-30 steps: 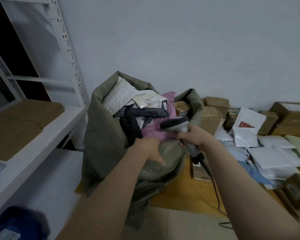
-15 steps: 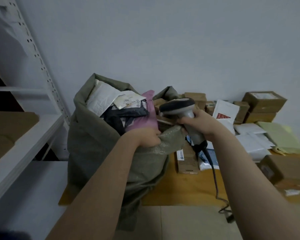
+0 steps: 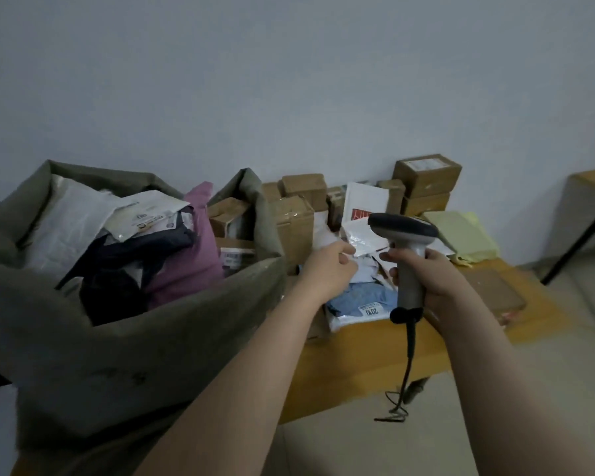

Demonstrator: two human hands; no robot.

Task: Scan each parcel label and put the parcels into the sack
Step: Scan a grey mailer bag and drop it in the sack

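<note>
A grey-green woven sack (image 3: 172, 314) stands open at the left, stuffed with parcels: a white mailer (image 3: 69, 228), a dark bag (image 3: 128, 266) and a pink bag (image 3: 193, 266). My right hand (image 3: 437, 280) grips the handle of a grey barcode scanner (image 3: 406, 231), held upright over the parcel pile. My left hand (image 3: 330, 266) is over the white mailers (image 3: 361, 238) on the table, fingers loosely curled, with nothing plainly in it. Just below it lies a blue parcel (image 3: 361, 300) with a white label.
Several cardboard boxes (image 3: 426, 173) are stacked against the wall on the wooden table (image 3: 358, 359). A yellow-green mailer (image 3: 461, 238) and a flat brown parcel (image 3: 495, 290) lie at the right. The scanner cable (image 3: 407, 365) hangs over the table's front edge. Another table (image 3: 591, 187) stands far right.
My left hand has let go of the sack's front rim and moved right to the parcel pile. The scanner and the view have also shifted right.
</note>
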